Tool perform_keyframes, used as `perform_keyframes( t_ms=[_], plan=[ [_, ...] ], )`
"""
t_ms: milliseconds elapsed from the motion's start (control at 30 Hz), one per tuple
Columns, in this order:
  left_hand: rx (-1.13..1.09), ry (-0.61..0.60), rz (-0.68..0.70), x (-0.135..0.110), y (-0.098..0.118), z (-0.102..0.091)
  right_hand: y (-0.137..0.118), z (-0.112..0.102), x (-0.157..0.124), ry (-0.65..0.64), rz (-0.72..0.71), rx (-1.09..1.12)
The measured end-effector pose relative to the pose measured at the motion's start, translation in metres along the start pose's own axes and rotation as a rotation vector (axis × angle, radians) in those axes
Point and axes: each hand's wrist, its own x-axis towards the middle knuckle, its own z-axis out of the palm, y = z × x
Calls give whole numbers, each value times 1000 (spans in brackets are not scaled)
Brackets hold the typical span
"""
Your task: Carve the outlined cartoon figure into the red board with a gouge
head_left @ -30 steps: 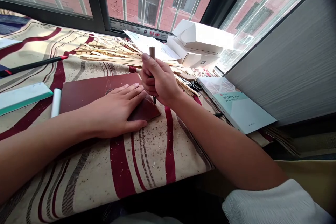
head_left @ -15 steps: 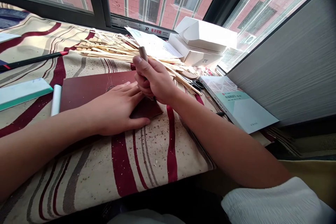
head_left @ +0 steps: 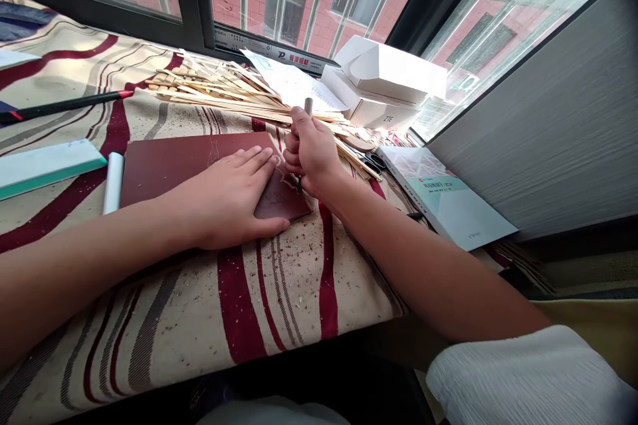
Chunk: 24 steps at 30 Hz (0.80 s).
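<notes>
A dark red board (head_left: 169, 163) lies flat on the striped cloth (head_left: 199, 319). My left hand (head_left: 232, 196) rests on its right part, fingers stretched out flat and pressing it down. My right hand (head_left: 312, 153) is closed in a fist round a carving tool (head_left: 308, 106) with a wooden handle, held nearly upright. The tool's dark tip touches the board near its right edge, just beyond my left fingertips. Faint scratched lines show on the board there.
Wood chips litter the cloth. A heap of thin wooden strips (head_left: 219, 89) lies behind the board, with white boxes (head_left: 383, 83), scissors (head_left: 371, 163) and a pale green book (head_left: 446, 196) to the right. A white roll (head_left: 113, 179), teal block (head_left: 47, 166) and black pencil (head_left: 64, 105) lie left.
My right hand has shifted right with the tool, and the handle now stands straighter. My left hand has stayed flat on the board. The view has shifted slightly.
</notes>
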Motion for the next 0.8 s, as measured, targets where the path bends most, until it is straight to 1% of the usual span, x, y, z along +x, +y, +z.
perform_keyframes(
  t_ms=[133, 167, 233, 433, 500, 567, 667, 800],
  plan=[
    [19, 11, 17, 0, -1, 1, -4, -10, -4, -285, 4, 16],
    [23, 16, 18, 0, -1, 1, -5, -11, -4, -321, 15, 17],
    [26, 20, 8, -1, -1, 2, -6, -11, -3, -330, 43, 23],
    [25, -17, -26, -1, 3, 1, -4, -10, 7, -241, 169, 74],
    [24, -29, -22, 0, 4, 1, -5, -10, 8, -233, 205, 58],
    [24, -38, -25, 1, 5, 1, -6, -8, 7, -194, 216, 40],
    [27, -34, -28, 0, 5, 1, -7, -5, 3, -49, 196, 38],
    [44, -33, -39, -2, 6, 1, -5, -4, -4, 189, 78, 81]
  ],
)
